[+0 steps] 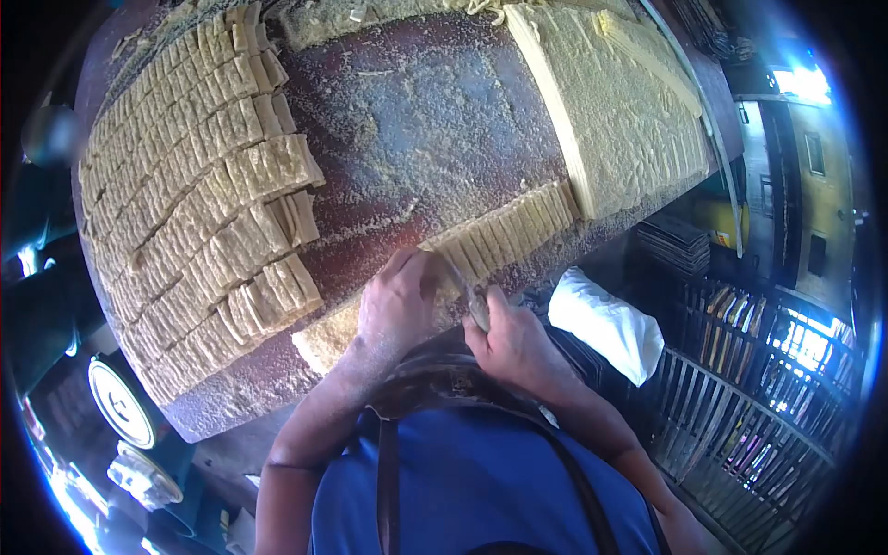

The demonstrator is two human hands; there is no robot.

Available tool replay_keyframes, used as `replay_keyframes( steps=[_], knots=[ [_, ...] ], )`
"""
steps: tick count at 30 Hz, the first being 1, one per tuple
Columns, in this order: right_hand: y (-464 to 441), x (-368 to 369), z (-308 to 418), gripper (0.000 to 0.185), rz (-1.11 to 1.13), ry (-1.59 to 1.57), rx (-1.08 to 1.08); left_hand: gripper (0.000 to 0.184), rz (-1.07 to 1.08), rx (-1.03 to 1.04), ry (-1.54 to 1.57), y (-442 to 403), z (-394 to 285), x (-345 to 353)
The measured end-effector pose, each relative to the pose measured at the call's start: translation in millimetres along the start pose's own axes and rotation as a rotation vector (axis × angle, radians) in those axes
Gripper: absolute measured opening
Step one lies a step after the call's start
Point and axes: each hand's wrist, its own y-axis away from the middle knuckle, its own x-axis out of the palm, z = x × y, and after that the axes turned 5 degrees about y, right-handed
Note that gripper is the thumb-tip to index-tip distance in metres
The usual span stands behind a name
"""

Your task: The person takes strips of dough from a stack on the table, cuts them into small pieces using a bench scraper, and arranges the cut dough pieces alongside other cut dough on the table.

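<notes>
My right hand (511, 335) is closed around the handle of a knife (477, 307), whose blade points up and left beside my left hand. My left hand (398, 298), fingers bent, holds down a long, crumb-coated strip of yellowish dough (328, 339) at the table's near edge. Right of the blade the strip is cut into a row of narrow slices (504, 233); left of my hand it looks uncut. Part of the strip and the fingertips of my left hand are hidden.
Rows of cut pieces (203, 194) cover the table's left side. A thick, crumb-covered slab (620, 120) lies at the right, with a loose strip on it. Crumbs dust the reddish tabletop (370, 236). A white bag (606, 324) sits by the near edge, and a slatted rack (721, 407) stands lower right.
</notes>
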Motion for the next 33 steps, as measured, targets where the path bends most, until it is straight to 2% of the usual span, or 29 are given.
replay_keyframes(
  steps=[1,5,8,15,17,18,21,22,24,27,29,31,33],
  knots=[
    [4,-1,3,0.035,0.073,0.052,0.041,0.024,0.021,0.004,0.001,1,2,1],
    [-14,9,1,0.035,0.117,0.016,0.063,0.024,0.043,0.005,0.03,-3,5,0],
    [-54,52,-16,0.032,-0.016,-0.008,-0.001,0.025,0.065,-0.071,-0.026,0,6,0],
    [-8,15,1,0.034,-0.064,-0.061,0.002,0.025,0.031,-0.013,0.012,8,-1,-14],
    [3,20,4,0.033,-0.014,-0.016,-0.03,0.025,0.084,-0.01,0.003,8,1,-17],
    [7,19,8,0.033,0.028,0.016,0.02,0.025,0.079,-0.007,0.003,6,1,-18],
    [10,9,12,0.032,0.046,0.009,-0.012,0.023,0.034,0.018,0.025,11,8,-12],
    [-4,23,7,0.032,0.058,0.003,-0.004,0.023,0.03,0.008,0.024,11,14,-8],
    [-45,61,-8,0.032,-0.085,-0.033,-0.068,0.023,0.032,-0.009,0.024,10,18,-7],
    [-63,55,3,0.032,-0.045,0.001,-0.042,0.025,0.032,0.003,0.016,8,12,-18],
    [-57,41,2,0.032,-0.029,-0.011,-0.013,0.026,0.014,0.051,0.052,11,12,-18],
    [-26,28,8,0.031,-0.07,-0.042,-0.033,0.026,-0.007,0.025,0.012,18,5,-22],
    [-9,22,19,0.032,-0.002,-0.064,0.022,0.027,0.034,-0.021,0.015,19,9,-28]
  ],
)
